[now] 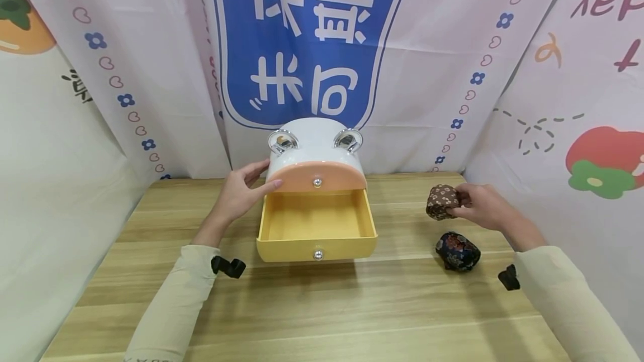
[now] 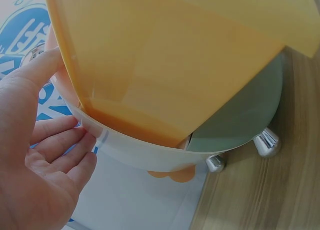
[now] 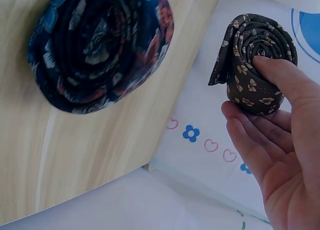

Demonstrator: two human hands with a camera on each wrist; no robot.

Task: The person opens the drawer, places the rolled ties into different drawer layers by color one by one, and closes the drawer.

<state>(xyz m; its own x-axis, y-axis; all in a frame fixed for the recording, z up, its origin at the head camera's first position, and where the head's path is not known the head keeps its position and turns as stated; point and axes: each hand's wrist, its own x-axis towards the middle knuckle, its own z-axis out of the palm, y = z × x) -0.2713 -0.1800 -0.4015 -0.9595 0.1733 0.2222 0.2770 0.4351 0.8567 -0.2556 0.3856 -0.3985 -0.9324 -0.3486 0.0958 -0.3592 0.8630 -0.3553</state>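
Observation:
My left hand (image 1: 240, 193) rests against the left side of a small white drawer cabinet (image 1: 314, 133), thumb along the peach upper drawer front and fingers on the side wall. Beneath that front, the yellow drawer (image 1: 317, 249) is pulled out, with nothing inside. My right hand (image 1: 485, 205) pinches a brown rolled necktie (image 3: 257, 73) with small pale flowers, thumb on its coiled face and fingers below. In the right wrist view its loose end hangs at one side. A dark blue floral rolled necktie (image 1: 458, 251) lies on the table, nearer the front than the brown one.
The wooden table (image 1: 322, 317) runs back to a printed cloth backdrop (image 1: 422, 60), with cloth walls at both sides. Two round chrome ears (image 1: 348, 140) stand out from the cabinet top. Its chrome feet (image 2: 266, 142) and green lower front (image 2: 245, 110) show in the left wrist view.

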